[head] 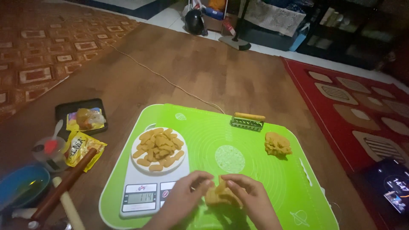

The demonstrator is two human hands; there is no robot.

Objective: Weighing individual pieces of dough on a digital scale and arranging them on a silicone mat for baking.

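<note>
Both of my hands work a small lump of yellow dough (pixel 220 194) near the front edge of a bright green silicone mat (pixel 255 170). My left hand (pixel 184 200) pinches the lump from the left and my right hand (pixel 251 198) grips it from the right. Just left of my hands a white digital kitchen scale (pixel 147 189) carries a white plate piled with several short dough sticks (pixel 158 149). A second, rough lump of dough (pixel 277 144) lies on the mat's right side. A green metal cutter with a wooden handle (pixel 248 121) stands at the mat's far edge.
At the left lie a rolling pin (pixel 64 191), a yellow packet (pixel 81 149), a small cup with a spoon (pixel 49 151), a blue bowl (pixel 19 185) and a black tray (pixel 81 115). A cord (pixel 170 83) crosses the wooden floor. A phone (pixel 394 189) rests on the red rug at right.
</note>
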